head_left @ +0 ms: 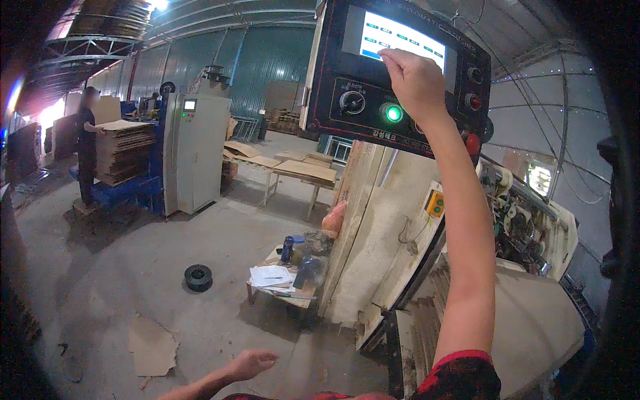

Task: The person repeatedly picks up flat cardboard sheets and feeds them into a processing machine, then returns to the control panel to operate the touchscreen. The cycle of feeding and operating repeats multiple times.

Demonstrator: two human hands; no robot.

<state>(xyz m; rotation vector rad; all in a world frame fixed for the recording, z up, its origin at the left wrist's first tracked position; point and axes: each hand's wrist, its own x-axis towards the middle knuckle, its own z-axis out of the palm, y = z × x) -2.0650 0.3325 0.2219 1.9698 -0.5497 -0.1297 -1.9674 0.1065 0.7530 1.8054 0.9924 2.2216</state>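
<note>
My right hand [415,79] is raised to a black control panel [363,127]. Its fingertips are at the lower left of the lit touchscreen [393,33], with the other fingers curled in and no object visible in them. Below the hand glows a green push button [394,114]; a black rotary knob [352,102] is left of it. Down at the panel's right corner is a red button [473,144]. My left hand [253,364] hangs low over the floor, loosely open with nothing in it.
A small table [303,301] holds papers [271,276] and a dark blue bottle [287,249]. A black spool [198,279] lies on the floor near torn cardboard [152,347]. Machinery [527,220] stands right. Farther left, a person [87,140] stands by stacked cardboard [123,153].
</note>
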